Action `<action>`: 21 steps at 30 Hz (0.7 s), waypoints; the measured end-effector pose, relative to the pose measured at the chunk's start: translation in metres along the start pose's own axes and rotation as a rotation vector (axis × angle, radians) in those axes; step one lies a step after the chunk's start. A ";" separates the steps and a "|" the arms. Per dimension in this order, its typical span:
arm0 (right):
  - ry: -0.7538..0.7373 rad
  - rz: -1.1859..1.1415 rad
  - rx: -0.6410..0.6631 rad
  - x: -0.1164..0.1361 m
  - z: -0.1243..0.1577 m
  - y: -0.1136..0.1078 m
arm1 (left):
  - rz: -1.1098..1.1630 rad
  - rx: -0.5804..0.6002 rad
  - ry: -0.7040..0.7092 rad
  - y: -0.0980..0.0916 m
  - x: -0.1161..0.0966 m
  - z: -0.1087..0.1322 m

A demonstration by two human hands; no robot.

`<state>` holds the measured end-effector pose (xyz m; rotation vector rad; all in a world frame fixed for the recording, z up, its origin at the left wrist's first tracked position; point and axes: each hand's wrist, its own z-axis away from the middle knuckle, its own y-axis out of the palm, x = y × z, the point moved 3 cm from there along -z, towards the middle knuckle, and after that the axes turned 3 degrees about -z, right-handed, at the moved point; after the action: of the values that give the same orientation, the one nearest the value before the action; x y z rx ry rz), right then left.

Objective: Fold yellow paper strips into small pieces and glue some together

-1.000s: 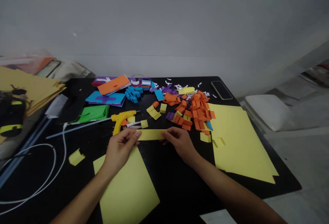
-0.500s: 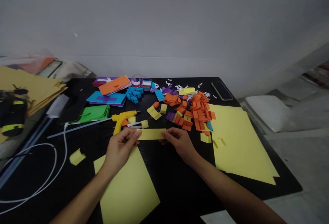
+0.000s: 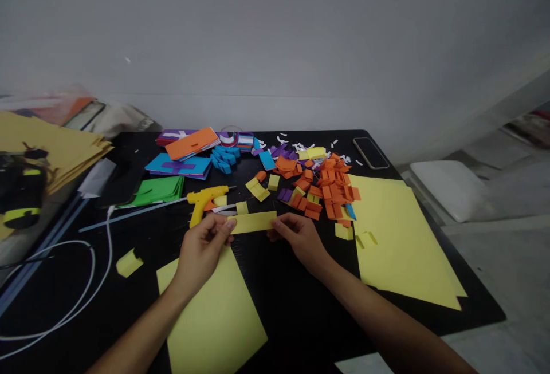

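A yellow paper strip [image 3: 252, 223] is stretched level between my two hands, above the black table. My left hand [image 3: 203, 247] pinches its left end between thumb and fingers. The right end is pinched the same way by my right hand [image 3: 299, 239]. Under my left wrist lies a yellow paper sheet [image 3: 219, 311]. Just beyond the left hand are a yellow glue gun [image 3: 203, 199] and a pair of scissors [image 3: 226, 209], partly covered by a small yellow paper piece [image 3: 242, 208].
Folded orange paper pieces [image 3: 337, 188] lie heaped at centre right, beside large yellow sheets [image 3: 395, 236]. A phone [image 3: 370, 152] rests at the back right. Green folded paper [image 3: 158, 189] and blue folded paper [image 3: 178, 165] are at back left. A white cable [image 3: 110, 248] loops at left.
The strip has tilted slightly, its right end a little higher. Both hands keep their pinch and have barely moved.
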<state>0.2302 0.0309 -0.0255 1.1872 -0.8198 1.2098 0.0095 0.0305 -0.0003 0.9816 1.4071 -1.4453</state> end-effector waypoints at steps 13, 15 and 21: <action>0.013 0.154 0.150 -0.001 0.004 0.005 | -0.046 0.352 -0.015 0.007 -0.003 -0.001; -0.003 0.149 0.118 0.001 0.004 0.006 | -0.063 0.430 -0.023 0.009 0.000 0.001; 0.000 0.112 0.115 0.002 0.006 0.008 | -0.089 0.638 -0.053 0.017 0.001 0.010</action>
<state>0.2239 0.0249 -0.0200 1.2479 -0.8350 1.3642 0.0260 0.0206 -0.0067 1.2617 0.9662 -2.0310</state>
